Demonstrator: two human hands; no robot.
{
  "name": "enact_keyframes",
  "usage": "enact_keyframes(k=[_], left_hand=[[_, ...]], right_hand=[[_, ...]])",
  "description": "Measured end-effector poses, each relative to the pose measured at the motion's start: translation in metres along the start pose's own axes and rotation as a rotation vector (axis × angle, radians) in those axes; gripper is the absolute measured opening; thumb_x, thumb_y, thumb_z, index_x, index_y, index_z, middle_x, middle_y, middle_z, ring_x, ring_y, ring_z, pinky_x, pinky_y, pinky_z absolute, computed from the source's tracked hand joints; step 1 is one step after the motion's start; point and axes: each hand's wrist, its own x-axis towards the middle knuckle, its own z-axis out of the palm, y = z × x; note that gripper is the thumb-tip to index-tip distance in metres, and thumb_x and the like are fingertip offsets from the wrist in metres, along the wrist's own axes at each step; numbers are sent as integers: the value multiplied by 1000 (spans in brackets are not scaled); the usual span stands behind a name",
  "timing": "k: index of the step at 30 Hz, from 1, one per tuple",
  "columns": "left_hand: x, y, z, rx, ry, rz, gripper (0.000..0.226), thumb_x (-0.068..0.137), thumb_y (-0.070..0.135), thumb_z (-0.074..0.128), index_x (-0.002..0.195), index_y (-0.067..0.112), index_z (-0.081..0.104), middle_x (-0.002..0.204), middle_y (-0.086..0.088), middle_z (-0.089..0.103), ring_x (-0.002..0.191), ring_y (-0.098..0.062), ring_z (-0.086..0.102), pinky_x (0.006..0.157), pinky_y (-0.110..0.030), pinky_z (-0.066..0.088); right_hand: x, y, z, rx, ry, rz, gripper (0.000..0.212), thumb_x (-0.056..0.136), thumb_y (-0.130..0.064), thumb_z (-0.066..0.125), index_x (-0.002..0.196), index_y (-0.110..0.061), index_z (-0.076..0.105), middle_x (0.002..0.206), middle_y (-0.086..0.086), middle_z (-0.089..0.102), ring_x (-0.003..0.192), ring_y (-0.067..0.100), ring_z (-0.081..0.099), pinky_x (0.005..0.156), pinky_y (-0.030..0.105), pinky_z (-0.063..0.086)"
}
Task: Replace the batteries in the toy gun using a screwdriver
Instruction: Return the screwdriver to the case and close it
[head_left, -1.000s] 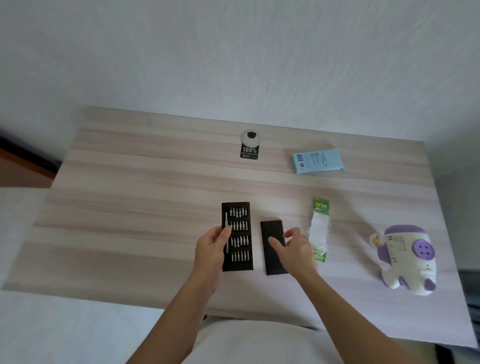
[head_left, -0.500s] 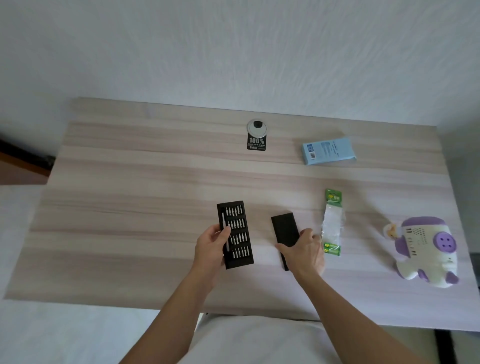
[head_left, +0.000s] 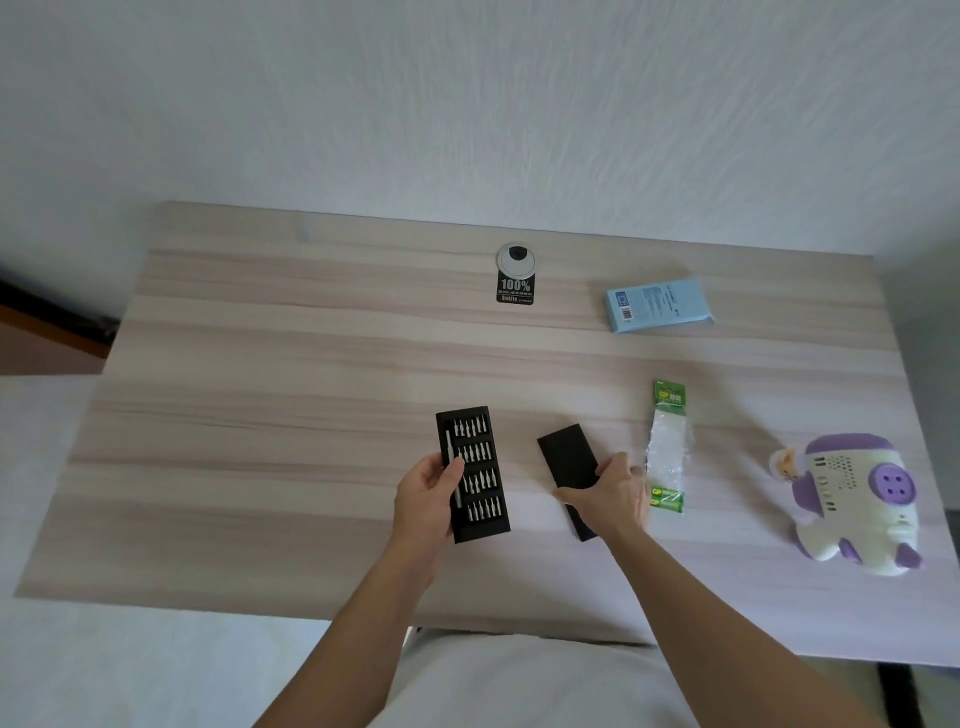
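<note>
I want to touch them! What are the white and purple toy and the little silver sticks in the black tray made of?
The white and purple toy gun looks like smooth hard plastic: rounded moulded shape, soft sheen, small punched holes. The little silver bits look like metal, glinting bright grey. Their black tray seems matt plastic or foam; hard to tell.

Pale wood-grain table (head_left: 311, 364) against a textured white wall (head_left: 467, 104), soft daylight.
</note>
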Motion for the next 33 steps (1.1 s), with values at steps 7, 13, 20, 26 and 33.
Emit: enact_keyframes(k=[7,13,20,26,33], left_hand=[[-11,2,13,-47,-60,7,18,103,16,52,118,13,61,93,-3,73,74,-16,71,69,-41,61],[-28,14,45,-178,-176,0,24,103,17,51,125,15,59,114,-12,73,102,-30,71,88,-56,57],[-68,41,102,-263,-354,75,27,105,19,45,125,13,62,117,-13,72,111,-34,68,94,-61,53],[-109,55,133,-283,-466,166,31,106,27,41,128,17,62,123,-13,69,113,-31,66,84,-45,59],[-135,55,146,-290,-519,198,35,107,27,37,128,16,62,123,-14,70,114,-31,67,94,-51,54]], right_hand=[[-15,18,-12,304,-77,-158,46,85,-21,78,118,-19,46,92,1,57,83,24,63,62,40,59],[-39,27,-63,740,-147,-227,16,91,-17,72,106,-14,68,99,6,75,85,20,74,73,39,63],[-88,25,-127,1034,-132,-475,29,98,-18,61,124,-26,66,98,7,76,89,24,73,72,40,59],[-114,29,-143,1085,-33,-478,35,93,-25,68,126,-36,64,76,13,72,47,23,51,35,24,36],[-119,37,-155,1093,7,-514,39,90,-22,71,129,-30,65,67,15,66,42,21,52,33,25,37]])
